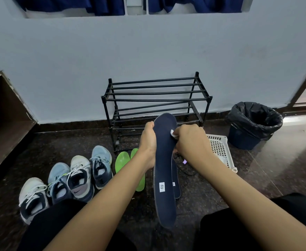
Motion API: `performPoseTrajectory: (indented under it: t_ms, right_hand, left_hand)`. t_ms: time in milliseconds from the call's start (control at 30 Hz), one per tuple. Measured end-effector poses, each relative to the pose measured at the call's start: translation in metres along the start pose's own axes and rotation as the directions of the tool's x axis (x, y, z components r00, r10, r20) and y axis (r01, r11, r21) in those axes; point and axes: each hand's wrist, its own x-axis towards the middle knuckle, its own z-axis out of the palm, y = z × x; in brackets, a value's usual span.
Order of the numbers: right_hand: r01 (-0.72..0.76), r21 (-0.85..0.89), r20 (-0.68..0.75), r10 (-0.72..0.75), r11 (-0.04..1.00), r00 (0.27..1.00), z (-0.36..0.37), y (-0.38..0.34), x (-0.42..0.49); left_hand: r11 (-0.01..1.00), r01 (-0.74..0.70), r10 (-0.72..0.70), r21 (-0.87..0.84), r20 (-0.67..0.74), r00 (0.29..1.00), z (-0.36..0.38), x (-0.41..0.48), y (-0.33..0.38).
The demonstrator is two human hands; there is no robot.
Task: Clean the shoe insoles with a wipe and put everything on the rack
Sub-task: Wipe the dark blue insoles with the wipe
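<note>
My left hand (148, 144) grips the left edge of a long navy insole (164, 160) held upright in front of me. My right hand (192, 140) pinches a small white wipe (174, 133) against the insole's right edge near the toe. A second navy insole (176, 187) lies on the floor behind it, partly hidden. Two green insoles (123, 160) lie on the floor to the left. The black metal rack (155, 99) stands against the wall beyond my hands, its bars bare. Several sneakers (79, 176) sit in a row on the floor at the left.
A white slotted basket (221, 147) lies on the floor right of the rack, with a bin lined with a black bag (252, 124) beyond it. A black cable (186, 169) lies near the insoles. My knees in black trousers frame the bottom. A wooden ledge runs along the left.
</note>
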Motion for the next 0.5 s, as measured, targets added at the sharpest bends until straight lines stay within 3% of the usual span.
performPoseTrajectory:
  t_ms: [200,367,500]
  right_hand:
    - [-0.080,0.283,0.111,0.050,0.956,0.993,-0.003,0.007,-0.008]
    - [-0.082,0.469,0.254,-0.046,0.880,0.966,-0.013,0.012,-0.019]
    - [-0.121,0.561,0.172,0.028,0.819,0.985,-0.010,0.017,-0.021]
  left_hand:
    - [0.998,0.057,-0.057,0.001,-0.010,0.998,-0.004,-0.003,0.004]
    - [0.999,0.046,-0.046,-0.022,-0.015,0.999,-0.016,0.000,0.008]
    - [0.991,0.084,-0.085,-0.105,-0.005,0.996,-0.023,0.000,0.011]
